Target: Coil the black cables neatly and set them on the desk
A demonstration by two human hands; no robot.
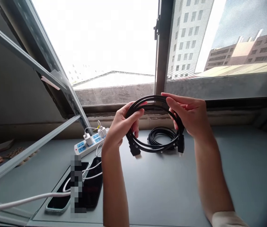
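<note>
A coiled black cable hangs in the air between my two hands, above the grey tabletop. Its two plugs point downward, one at the lower left and one at the lower right; they look like HDMI connectors. My left hand grips the left side of the loop, thumb across the front. On the upper right, my right hand pinches the coil between thumb and fingers. Behind and below the loop, a second coiled black cable lies on the table, partly covered by the held one.
A white power strip with plugged-in chargers stands at the left. Two phones with white cords lie nearer, partly pixelated. A metal shelf frame crosses the left side. Behind the grey table is a window.
</note>
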